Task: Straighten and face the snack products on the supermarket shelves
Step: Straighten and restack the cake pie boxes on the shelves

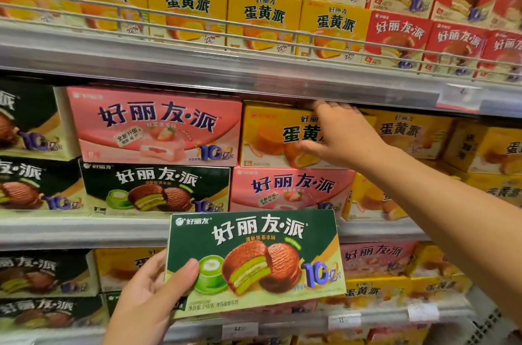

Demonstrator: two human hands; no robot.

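My left hand (147,291) grips the left end of a green matcha pie box (254,260), held face-up in front of the shelves, thumb on its front. My right hand (336,133) reaches up to a yellow egg-yolk pie box (268,133) on the middle shelf, fingers over its top right corner and thumb against its front. That yellow box sits on a pink strawberry pie box (291,189). To the left, another pink box (155,124) lies on a green matcha box (152,189).
The top shelf holds yellow boxes (186,3) behind a wire rail (197,20) and red boxes (401,34) at right. More yellow boxes (409,133) fill the middle shelf's right side, green ones (25,147) the left. The lower shelf carries mixed boxes above price tags (341,320).
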